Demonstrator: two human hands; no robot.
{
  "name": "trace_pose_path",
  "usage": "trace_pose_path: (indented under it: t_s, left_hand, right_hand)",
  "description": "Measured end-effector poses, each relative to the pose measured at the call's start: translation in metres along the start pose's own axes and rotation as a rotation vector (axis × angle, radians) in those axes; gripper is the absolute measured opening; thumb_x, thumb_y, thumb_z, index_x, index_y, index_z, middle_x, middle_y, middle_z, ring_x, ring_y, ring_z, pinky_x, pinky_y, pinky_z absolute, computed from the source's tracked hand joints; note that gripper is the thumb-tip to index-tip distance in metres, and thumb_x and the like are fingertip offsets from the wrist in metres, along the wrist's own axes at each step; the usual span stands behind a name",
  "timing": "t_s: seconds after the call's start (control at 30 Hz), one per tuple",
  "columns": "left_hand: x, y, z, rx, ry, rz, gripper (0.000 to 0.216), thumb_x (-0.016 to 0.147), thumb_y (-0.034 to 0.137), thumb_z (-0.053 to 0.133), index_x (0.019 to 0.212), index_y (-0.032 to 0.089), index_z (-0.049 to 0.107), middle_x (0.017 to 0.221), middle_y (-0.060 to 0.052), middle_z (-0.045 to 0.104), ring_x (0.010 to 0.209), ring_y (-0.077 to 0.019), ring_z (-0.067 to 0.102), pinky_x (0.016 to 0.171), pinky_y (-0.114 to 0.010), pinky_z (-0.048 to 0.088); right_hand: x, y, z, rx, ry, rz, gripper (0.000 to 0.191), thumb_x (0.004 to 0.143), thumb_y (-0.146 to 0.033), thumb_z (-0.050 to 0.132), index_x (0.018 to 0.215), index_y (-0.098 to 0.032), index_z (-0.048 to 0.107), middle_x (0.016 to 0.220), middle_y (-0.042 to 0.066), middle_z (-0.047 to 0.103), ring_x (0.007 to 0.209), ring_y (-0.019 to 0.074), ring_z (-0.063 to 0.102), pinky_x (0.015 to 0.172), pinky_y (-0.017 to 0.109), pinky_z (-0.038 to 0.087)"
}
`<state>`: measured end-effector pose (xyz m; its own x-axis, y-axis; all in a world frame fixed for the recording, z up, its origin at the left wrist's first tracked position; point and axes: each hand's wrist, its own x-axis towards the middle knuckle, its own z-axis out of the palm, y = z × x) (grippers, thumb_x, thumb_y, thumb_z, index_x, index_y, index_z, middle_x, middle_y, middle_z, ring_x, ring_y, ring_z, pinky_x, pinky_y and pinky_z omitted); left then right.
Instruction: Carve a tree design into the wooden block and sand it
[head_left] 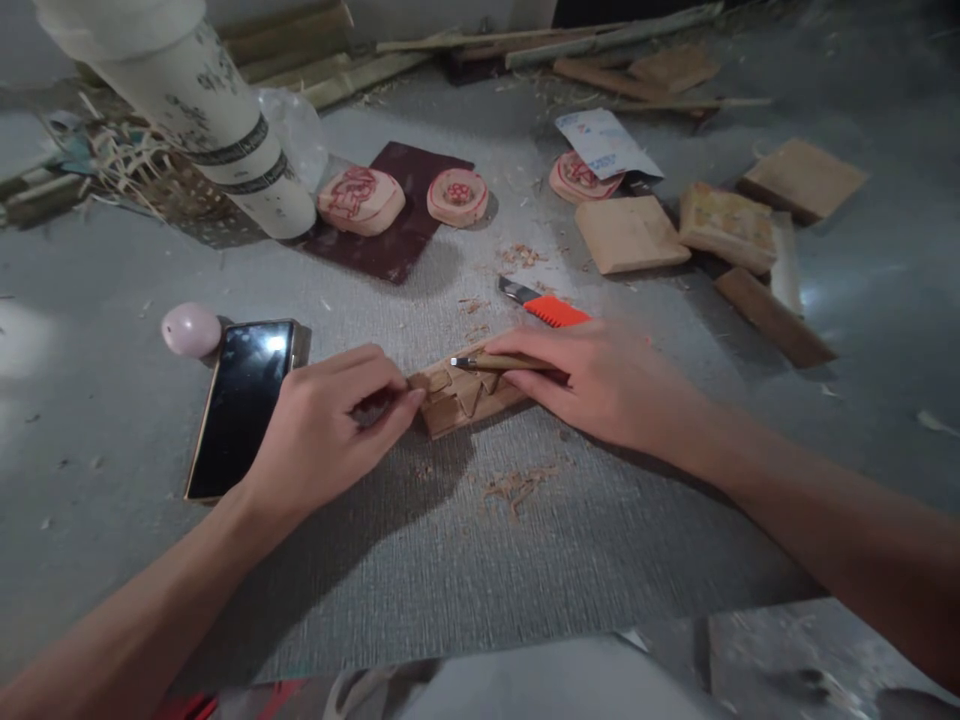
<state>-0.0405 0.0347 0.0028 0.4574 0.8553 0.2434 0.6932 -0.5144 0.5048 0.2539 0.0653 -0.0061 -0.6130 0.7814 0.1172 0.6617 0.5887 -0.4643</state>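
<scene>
A small wooden block [465,398] with carved grooves lies on a grey textured mat [420,540]. My left hand [330,425] is closed in a pinch on the block's left end and steadies it. My right hand [600,380] is closed round a thin carving tool [499,362] with a wooden handle. The tool's metal tip rests on the top of the block. Wood shavings [517,488] lie on the mat just in front of the block.
A phone [240,405] and a pale egg-shaped object [190,329] lie at the left. An orange utility knife [544,305] sits behind the block. Carved pieces with red markings [361,198], a dark board [397,215], several wooden blocks [630,233] and a white patterned cylinder [217,120] stand farther back.
</scene>
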Motion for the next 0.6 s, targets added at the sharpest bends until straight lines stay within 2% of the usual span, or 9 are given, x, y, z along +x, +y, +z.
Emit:
trace_pose_path:
  t_s: [0.07, 0.13, 0.2, 0.27, 0.37, 0.47, 0.6]
  left_hand:
    - [0.000, -0.001, 0.002, 0.015, -0.029, -0.022, 0.010, 0.103, 0.031, 0.067, 0.101, 0.023, 0.062, 0.099, -0.005, 0.069, 0.088, -0.0214, 0.066, 0.078, -0.036, 0.050]
    - [-0.001, 0.000, 0.007, 0.093, -0.100, -0.031, 0.040, 0.096, 0.044, 0.078, 0.126, 0.023, 0.062, 0.127, -0.013, 0.070, 0.116, -0.0337, 0.067, 0.096, -0.048, 0.053]
    - [-0.002, 0.001, 0.011, 0.187, -0.158, -0.041, 0.063, 0.089, 0.053, 0.085, 0.138, 0.022, 0.060, 0.141, -0.018, 0.067, 0.129, -0.0427, 0.063, 0.103, -0.057, 0.050]
    - [-0.003, 0.003, 0.013, 0.238, -0.162, -0.049, 0.057, 0.089, 0.053, 0.084, 0.131, 0.021, 0.063, 0.140, -0.020, 0.068, 0.127, -0.0439, 0.064, 0.103, -0.059, 0.049]
    - [-0.004, 0.008, 0.012, 0.191, -0.114, -0.063, 0.041, 0.092, 0.046, 0.079, 0.122, 0.023, 0.064, 0.127, -0.014, 0.076, 0.116, -0.0375, 0.071, 0.101, -0.054, 0.051]
    - [-0.005, 0.011, 0.007, 0.083, -0.052, -0.098, 0.038, 0.092, 0.043, 0.075, 0.123, 0.024, 0.065, 0.115, -0.008, 0.082, 0.103, -0.0302, 0.076, 0.096, -0.046, 0.055]
    - [-0.005, 0.014, 0.003, -0.010, -0.014, -0.156, 0.037, 0.090, 0.045, 0.070, 0.119, 0.021, 0.071, 0.102, -0.006, 0.083, 0.088, -0.0254, 0.075, 0.082, -0.039, 0.057]
  right_hand:
    - [0.000, -0.001, 0.000, 0.018, -0.003, -0.003, 0.038, 0.110, -0.020, 0.061, 0.143, -0.030, 0.076, 0.131, 0.001, 0.086, 0.108, 0.0236, 0.079, 0.092, 0.036, 0.054]
    - [0.000, -0.001, 0.001, 0.006, 0.003, 0.010, 0.038, 0.109, -0.020, 0.062, 0.142, -0.031, 0.076, 0.128, 0.001, 0.086, 0.103, 0.0238, 0.079, 0.087, 0.036, 0.053]
    - [-0.001, -0.001, 0.003, -0.049, 0.014, 0.049, 0.037, 0.108, -0.024, 0.064, 0.142, -0.030, 0.075, 0.121, 0.004, 0.086, 0.094, 0.0250, 0.078, 0.079, 0.036, 0.050]
    - [-0.001, 0.000, 0.005, -0.110, 0.019, 0.098, 0.036, 0.108, -0.029, 0.065, 0.143, -0.027, 0.073, 0.115, 0.007, 0.085, 0.085, 0.0254, 0.075, 0.073, 0.036, 0.045]
    - [-0.002, 0.001, 0.007, -0.112, 0.005, 0.127, 0.034, 0.110, -0.034, 0.062, 0.141, -0.024, 0.072, 0.116, 0.009, 0.084, 0.086, 0.0252, 0.073, 0.072, 0.035, 0.042]
    - [-0.001, 0.002, 0.006, -0.025, -0.011, 0.105, 0.030, 0.113, -0.035, 0.057, 0.134, -0.024, 0.074, 0.110, 0.007, 0.084, 0.090, 0.0246, 0.074, 0.076, 0.036, 0.043]
    - [-0.001, -0.001, 0.003, 0.046, 0.000, 0.039, 0.028, 0.115, -0.033, 0.052, 0.125, -0.024, 0.076, 0.102, 0.003, 0.085, 0.084, 0.0212, 0.072, 0.076, 0.036, 0.044]
